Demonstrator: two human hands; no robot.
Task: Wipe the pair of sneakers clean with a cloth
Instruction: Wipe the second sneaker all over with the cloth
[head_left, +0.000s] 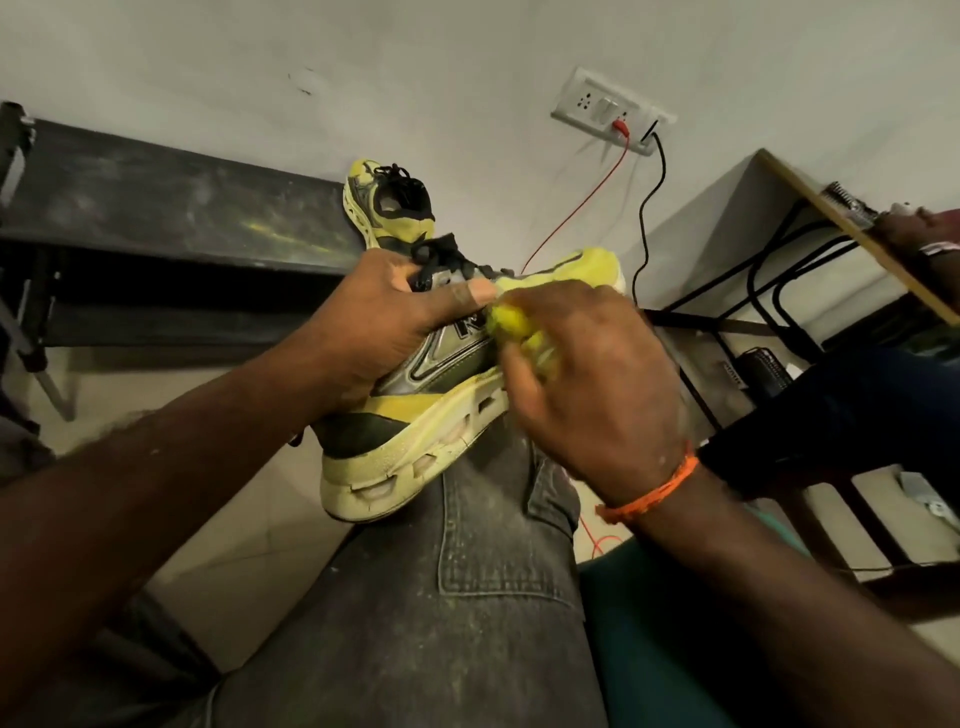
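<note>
Yellow-and-grey sneaker (441, 374) rests sole-down on the knee (467, 519), heel nearest the camera, toe toward the wall. Head view: left hand (379, 322) grips the sneaker at its collar, thumb lying along the upper by the black laces. Right hand (587, 379) has fingers curled round a bunched yellow cloth (514, 325), pressed to the sneaker's side near the toe. Second sneaker (387, 205) sits beyond the held sneaker, at the end of a dark bench (171, 202). Socket (608, 111) is on the wall above the sneaker.
</note>
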